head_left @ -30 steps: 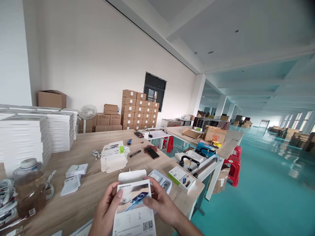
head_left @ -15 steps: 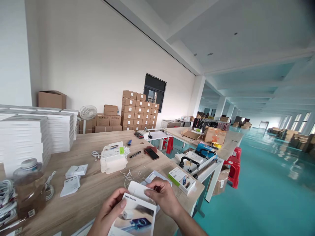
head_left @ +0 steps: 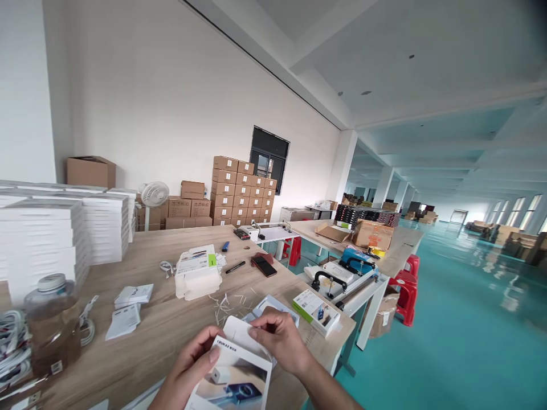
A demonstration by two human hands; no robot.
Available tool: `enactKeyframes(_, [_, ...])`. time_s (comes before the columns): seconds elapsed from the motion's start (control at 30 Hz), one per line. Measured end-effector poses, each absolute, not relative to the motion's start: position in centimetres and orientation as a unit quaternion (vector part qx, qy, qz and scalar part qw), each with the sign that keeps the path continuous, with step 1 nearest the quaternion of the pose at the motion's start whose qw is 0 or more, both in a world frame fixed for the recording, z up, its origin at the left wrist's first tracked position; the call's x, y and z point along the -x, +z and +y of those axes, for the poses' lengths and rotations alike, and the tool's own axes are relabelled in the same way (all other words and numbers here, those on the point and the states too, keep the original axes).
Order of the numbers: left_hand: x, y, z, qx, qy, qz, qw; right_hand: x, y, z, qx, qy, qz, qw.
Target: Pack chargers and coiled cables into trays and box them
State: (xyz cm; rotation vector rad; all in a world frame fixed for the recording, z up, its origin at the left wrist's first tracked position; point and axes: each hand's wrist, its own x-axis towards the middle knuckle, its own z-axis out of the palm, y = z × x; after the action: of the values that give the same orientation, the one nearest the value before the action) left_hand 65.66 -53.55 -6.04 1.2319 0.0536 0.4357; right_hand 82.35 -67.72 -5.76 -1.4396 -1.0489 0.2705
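A white printed carton (head_left: 233,376), showing a phone and a charger on its front, is held upright close to me at the bottom of the view. Its end flap (head_left: 239,331) stands up, so the top looks unfastened. My left hand (head_left: 194,364) grips the carton along its left edge, thumb on the front face. At the flap's right side, my right hand (head_left: 280,341) pinches the card between thumb and fingers. Behind the hands lies a pale open box (head_left: 277,307), partly hidden. A closed carton with a green edge (head_left: 317,312) lies to the right.
On the wooden table (head_left: 166,353) are leaflets (head_left: 128,313), a plastic jar (head_left: 53,324), coiled white cables (head_left: 12,347), a phone (head_left: 264,265), a pen (head_left: 235,267) and an opened white box (head_left: 199,279). White box stacks (head_left: 43,239) rise at left. A clamp fixture (head_left: 331,282) stands at right.
Both hands keep their hold on the carton. The right fingers have shifted slightly left along the flap; otherwise little differs.
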Motion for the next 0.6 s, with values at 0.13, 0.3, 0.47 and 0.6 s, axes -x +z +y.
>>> enactKeyframes(0.13, [-65.9,-6.2,-53.1,-0.550,0.191,0.022,0.813,-81.6,-5.0,-68.3,0.650,0.009,-0.552,0.523])
enactKeyframes(0.3, [-65.6,-5.9,-53.2,-0.566,0.188,0.019,0.803,-82.3,-4.6,-68.2,0.599,0.123,-0.512,0.604])
enactKeyframes(0.47, [-65.2,-5.9,-53.2,-0.638,0.188,0.015,0.746,-82.5,-5.4,-67.9,0.507,0.384,-0.330,0.698])
enactKeyframes(0.6, [-65.2,-6.4,-52.7,-0.643,0.215,0.035,0.734,-82.1,-6.1,-67.7,0.461,0.512,-0.269,0.673])
